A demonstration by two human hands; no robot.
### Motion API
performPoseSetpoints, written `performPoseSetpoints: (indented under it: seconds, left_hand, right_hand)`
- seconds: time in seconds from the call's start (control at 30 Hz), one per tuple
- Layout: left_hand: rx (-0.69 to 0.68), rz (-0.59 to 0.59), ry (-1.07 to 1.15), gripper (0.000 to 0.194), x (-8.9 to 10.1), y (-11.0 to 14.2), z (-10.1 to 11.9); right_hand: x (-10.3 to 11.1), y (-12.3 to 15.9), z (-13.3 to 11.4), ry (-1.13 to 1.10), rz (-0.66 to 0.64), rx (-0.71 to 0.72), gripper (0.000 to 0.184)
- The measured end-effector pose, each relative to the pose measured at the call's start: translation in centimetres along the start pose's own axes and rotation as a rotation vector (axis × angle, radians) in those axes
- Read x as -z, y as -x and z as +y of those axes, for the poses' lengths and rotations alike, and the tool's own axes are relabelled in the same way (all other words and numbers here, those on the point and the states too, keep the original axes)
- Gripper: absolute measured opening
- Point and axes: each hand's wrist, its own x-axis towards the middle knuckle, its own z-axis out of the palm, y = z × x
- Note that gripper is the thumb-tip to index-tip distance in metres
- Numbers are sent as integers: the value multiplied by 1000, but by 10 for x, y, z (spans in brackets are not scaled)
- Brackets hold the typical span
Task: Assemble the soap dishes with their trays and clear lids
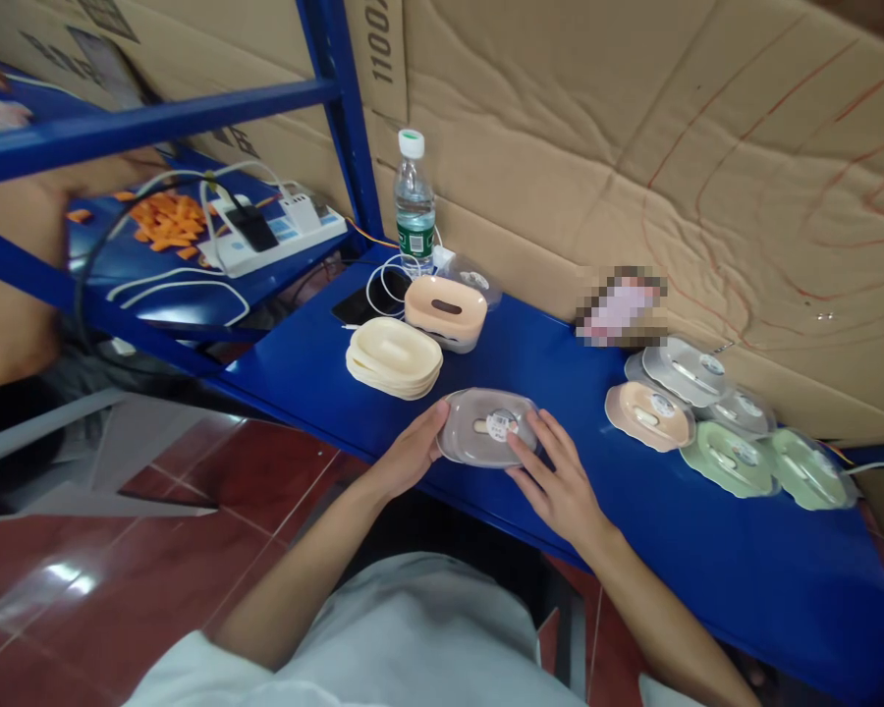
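A grey soap box (471, 450) with a clear lid and a round white label (499, 425) is between my hands near the table's front edge. My left hand (416, 444) grips its left end, thumb along the rim. My right hand (556, 476) holds the right end, one finger lying on the label. Just beyond it sits a stack of cream oval trays (394, 355). Behind the stack, a peach soap box (446, 312) without a lid shows a dark slot in its middle. A clear lid (478, 283) lies partly hidden behind that box.
Several lidded soap boxes in peach (649, 416), green (729, 460) and grey (684, 371) are grouped at the right. A water bottle (414, 211), phone (360, 299) and white cable stand at the back. The blue frame (350, 118) separates another table with a power strip (287, 236); a person's arm (22, 265) is there.
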Motion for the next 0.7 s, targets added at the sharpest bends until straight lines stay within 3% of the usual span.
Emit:
performPoseSetpoints:
  seconds: [0.7]
  left_hand:
    - [10, -67, 15, 63, 2, 3, 4]
  right_hand:
    - [-11, 12, 0, 143, -55, 25, 93]
